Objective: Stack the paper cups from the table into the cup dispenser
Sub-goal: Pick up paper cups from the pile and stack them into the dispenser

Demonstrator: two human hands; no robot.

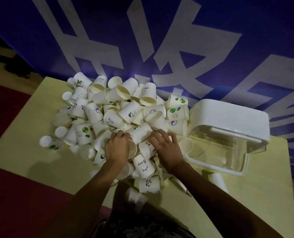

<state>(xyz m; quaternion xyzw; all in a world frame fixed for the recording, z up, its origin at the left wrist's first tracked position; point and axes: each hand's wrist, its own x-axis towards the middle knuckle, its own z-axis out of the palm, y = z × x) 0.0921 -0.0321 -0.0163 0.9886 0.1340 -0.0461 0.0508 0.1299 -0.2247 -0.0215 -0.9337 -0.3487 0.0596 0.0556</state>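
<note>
A big heap of white paper cups [118, 110], many with printed logos, lies jumbled on the yellow table [31, 127]. The cup dispenser [228, 148], a clear box with its white lid [228, 115] swung up, stands to the right of the heap. My left hand [116, 148] is curled over a cup [133, 151] that lies on its side at the heap's near edge, its mouth facing right. My right hand [167, 148] rests palm down with fingers spread on cups beside it, just left of the dispenser. Cups beneath both hands are hidden.
A blue banner with large white characters [160, 48] hangs behind the table. A few cups [149, 184] lie near the table's front edge between my forearms, and one [216, 181] sits in front of the dispenser. Dark red floor [13, 194] shows on the left.
</note>
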